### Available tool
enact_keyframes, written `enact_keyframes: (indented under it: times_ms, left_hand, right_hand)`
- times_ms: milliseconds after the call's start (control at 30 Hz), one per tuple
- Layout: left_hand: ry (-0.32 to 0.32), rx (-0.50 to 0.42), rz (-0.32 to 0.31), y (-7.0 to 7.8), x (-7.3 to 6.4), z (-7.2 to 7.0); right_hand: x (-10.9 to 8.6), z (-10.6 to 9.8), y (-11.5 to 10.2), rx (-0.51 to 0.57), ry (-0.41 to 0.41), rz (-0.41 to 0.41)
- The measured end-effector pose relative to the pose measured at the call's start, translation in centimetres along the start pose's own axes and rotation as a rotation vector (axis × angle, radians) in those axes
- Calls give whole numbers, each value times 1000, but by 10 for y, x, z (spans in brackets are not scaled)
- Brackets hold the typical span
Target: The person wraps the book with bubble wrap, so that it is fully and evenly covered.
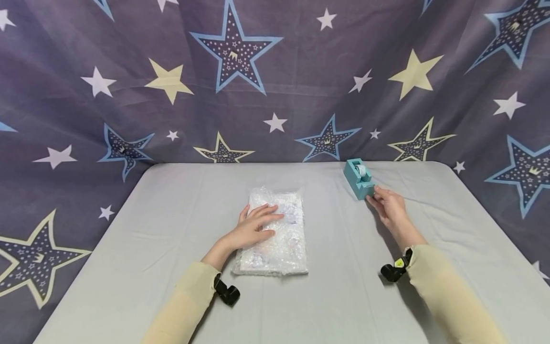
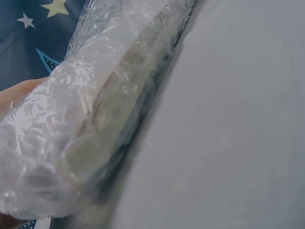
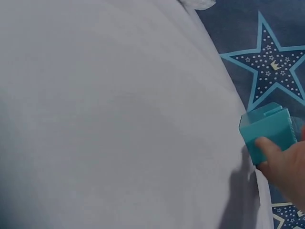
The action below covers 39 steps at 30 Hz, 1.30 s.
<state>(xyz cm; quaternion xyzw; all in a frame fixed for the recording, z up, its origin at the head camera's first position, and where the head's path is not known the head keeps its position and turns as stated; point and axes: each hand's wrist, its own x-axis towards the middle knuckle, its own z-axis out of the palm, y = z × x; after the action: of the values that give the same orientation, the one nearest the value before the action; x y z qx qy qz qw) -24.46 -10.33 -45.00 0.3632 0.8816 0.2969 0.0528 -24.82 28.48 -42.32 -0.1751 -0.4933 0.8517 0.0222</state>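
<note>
A flat rectangular package in bubble wrap (image 1: 290, 246) lies at the middle of the table. My left hand (image 1: 249, 232) rests on its upper left part with the fingers spread out over the wrap. In the left wrist view the clear wrap (image 2: 62, 100) fills the left side and hides most of that hand. Toward the back right stands a teal tape dispenser (image 1: 354, 180) with a roll of tape in it. My right hand (image 1: 393, 208) grips its near end; the right wrist view has the thumb (image 3: 268, 147) against the dispenser's end face (image 3: 274, 129).
A pale grey cloth (image 1: 180, 239) covers the table. Behind it hangs a dark curtain (image 1: 292, 86) with a star pattern, close past the dispenser. Black wrist cameras sit at both cuffs, the left camera (image 1: 227, 292) near the package's lower left corner.
</note>
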Motion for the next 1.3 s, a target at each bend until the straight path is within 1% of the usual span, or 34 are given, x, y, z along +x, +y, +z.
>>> enact_keyframes:
  times_ms: [100, 267, 467, 567, 667, 733, 800, 900, 967, 1000, 1067, 1133, 1200, 1300]
  left_hand:
    - [1, -1, -1, -1, 0, 1]
    - [4, -1, 2, -1, 0, 1]
    - [9, -2, -6, 0, 0, 0]
    - [12, -2, -5, 0, -1, 0]
    - [12, 5, -2, 1, -1, 0]
    - [11, 4, -1, 1, -1, 0]
    - [11, 4, -2, 1, -1, 0]
    - [15, 4, 0, 2, 0, 0]
    - [19, 6, 2, 2, 0, 0]
    - [20, 6, 1, 2, 0, 0]
    - [22, -1, 3, 1, 0, 1]
    - [23, -11, 4, 1, 0, 1]
    - [24, -17, 8, 1, -1, 1]
    - [28, -14, 13, 1, -1, 0]
  right_hand:
    - [2, -2, 4, -38, 2, -25]
    - [4, -5, 7, -111, -7, -19]
    - [6, -6, 11, -84, -3, -26]
    - [9, -5, 12, -128, 13, -33]
    - [11, -2, 14, -262, 60, -54]
    - [12, 0, 16, -393, 111, -73]
    - [11, 1, 17, -566, 170, -92]
    - [9, 1, 15, -872, 263, -122]
    - [7, -1, 13, -1048, 285, -134]
    - [6, -2, 11, -1117, 286, -136]
    - [4, -6, 8, -1189, 256, -134]
    - [3, -11, 6, -1216, 229, -122]
    - [2, -15, 4, -1207, 216, -117]
    - [3, -19, 2, -1162, 197, -124]
